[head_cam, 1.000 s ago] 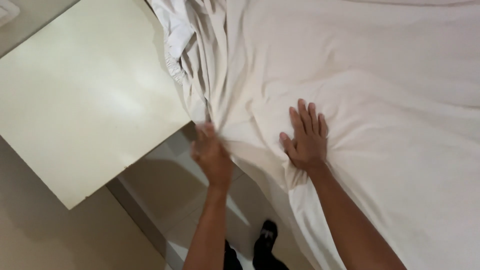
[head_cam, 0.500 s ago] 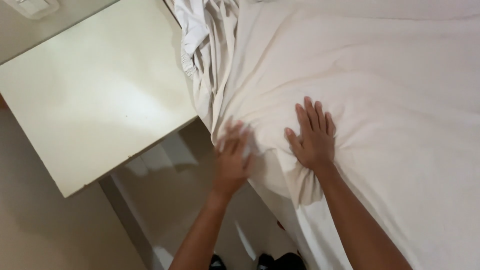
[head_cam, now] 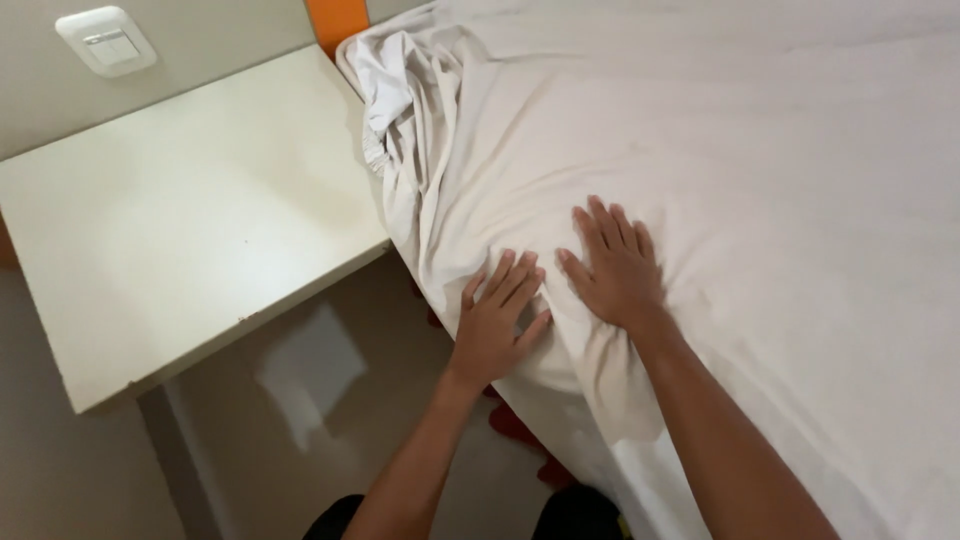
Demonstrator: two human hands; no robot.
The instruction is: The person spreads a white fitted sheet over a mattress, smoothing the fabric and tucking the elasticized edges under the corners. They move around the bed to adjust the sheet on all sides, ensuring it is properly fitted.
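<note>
While pressed flat on the white sheet (head_cam: 760, 200), both hands lie side by side at the bed's near-left edge. Left hand (head_cam: 497, 325) at 7 o'clock of centre, fingers (head_cam: 510, 277) spread open, gripping nothing, palm down on the fold. Right hand (head_cam: 617, 268) just at 3 o'clock of it, fingers also open and splayed, nearly touching the left. Changed since a second ago: left hand was closed on bunched cloth at the edge, now released and flattened beside the right. Suggests pulling has given way to smoothing. Sheet covers the bed (head_cam: 850, 420); loose crumpled bunch (head_cam: 400, 90) remains at 11 o'clock near the corner. Pale counter (head_cam: 170, 230) at 9 o'clock, wall switch (head_cam: 105, 40) above it.
</note>
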